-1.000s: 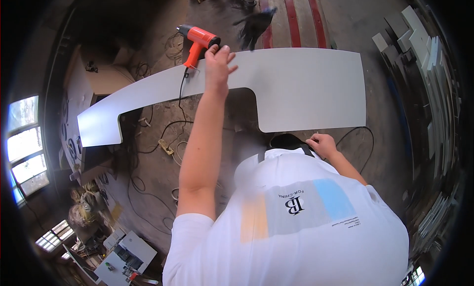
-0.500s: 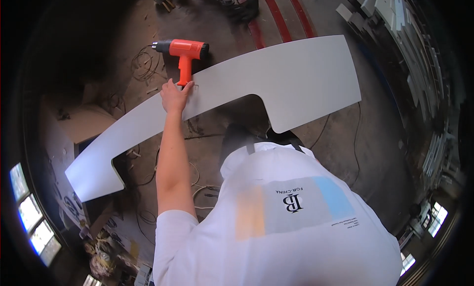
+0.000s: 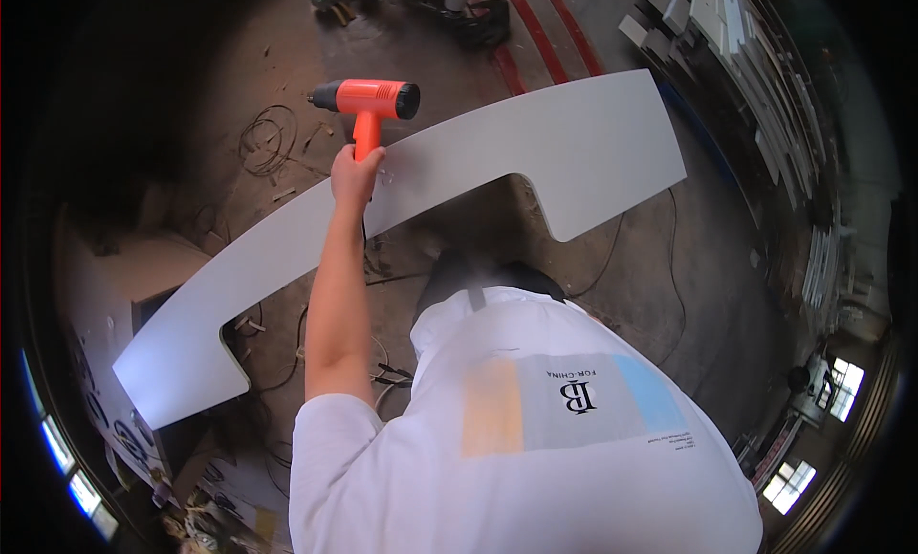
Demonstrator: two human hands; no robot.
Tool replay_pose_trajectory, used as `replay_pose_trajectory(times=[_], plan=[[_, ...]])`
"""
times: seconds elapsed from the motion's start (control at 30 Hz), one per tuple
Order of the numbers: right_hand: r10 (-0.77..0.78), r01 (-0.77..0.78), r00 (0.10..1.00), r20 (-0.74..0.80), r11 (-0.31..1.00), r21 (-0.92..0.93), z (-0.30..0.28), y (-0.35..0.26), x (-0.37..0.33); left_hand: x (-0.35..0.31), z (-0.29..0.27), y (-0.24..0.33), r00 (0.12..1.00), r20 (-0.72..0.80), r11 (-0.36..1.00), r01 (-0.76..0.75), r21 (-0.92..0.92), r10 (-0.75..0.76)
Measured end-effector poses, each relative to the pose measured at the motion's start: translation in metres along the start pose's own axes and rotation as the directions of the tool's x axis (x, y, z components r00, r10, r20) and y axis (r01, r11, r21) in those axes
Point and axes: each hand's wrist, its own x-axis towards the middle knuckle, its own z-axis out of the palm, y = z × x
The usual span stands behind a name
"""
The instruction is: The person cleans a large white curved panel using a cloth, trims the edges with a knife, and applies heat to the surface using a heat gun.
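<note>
My left hand [image 3: 354,179] is closed round the handle of an orange heat gun [image 3: 369,99], its thumb on the right side. The gun's dark nozzle points left, and its dark rear end faces right. Hand and gun are over the upper edge of a long, curved pale-grey panel [image 3: 564,124]. Whether the gun touches the panel I cannot tell. The panel has a wide cut-out on its near side, between two broad ends. My right hand is out of sight.
Coiled cable [image 3: 268,141] lies on the floor beyond the panel. Stacked long boards [image 3: 755,86] line the right side. Red strips [image 3: 531,23] run along the floor at the top. A box-like brown board [image 3: 143,267] stands by the panel's left end.
My left hand has moved up the heat gun's handle and closed around it. In the picture, the gun has shifted slightly right, and the whole view has turned a little.
</note>
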Motion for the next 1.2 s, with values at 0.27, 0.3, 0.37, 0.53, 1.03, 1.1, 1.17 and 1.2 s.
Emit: replay_pose_trajectory(times=[0.27,0.3,0.37,0.53,1.03,1.1,1.17,1.2], plan=[[-0.145,0.188,0.955,0.259,0.97,-0.152,0.052,-0.067,0.03,-0.257,-0.117,-0.092,0.872,-0.49,0.996,-0.057,-0.063,0.019],[-0.151,0.209,0.944,0.294,0.962,-0.177,0.059,-0.078,0.029,-0.29,-0.131,-0.111,0.839,-0.545,0.998,-0.03,-0.052,-0.003],[-0.168,0.255,0.919,0.357,0.943,-0.213,0.074,-0.097,0.026,-0.357,-0.152,-0.148,0.778,-0.623,0.995,0.1,-0.005,-0.081],[-0.211,0.347,0.879,0.428,0.899,-0.268,0.113,-0.102,0.061,-0.524,-0.205,-0.252,0.561,-0.752,0.881,0.47,-0.055,-0.346],[-0.407,0.449,0.89,0.204,0.859,-0.246,0.239,-0.173,0.08,-0.621,-0.395,-0.393,0.188,-0.87,0.514,0.853,-0.085,-0.455],[-0.359,0.403,0.91,0.207,0.883,-0.24,0.283,-0.196,0.056,-0.61,-0.436,-0.44,0.165,-0.871,0.544,0.828,-0.132,-0.463],[-0.346,0.395,0.91,0.229,0.89,-0.228,0.324,-0.211,0.044,-0.593,-0.482,-0.487,0.203,-0.885,0.631,0.766,-0.123,-0.419],[-0.319,0.367,0.926,0.203,0.887,-0.28,0.343,-0.218,0.032,-0.58,-0.507,-0.512,0.226,-0.876,0.667,0.732,-0.136,-0.427]])
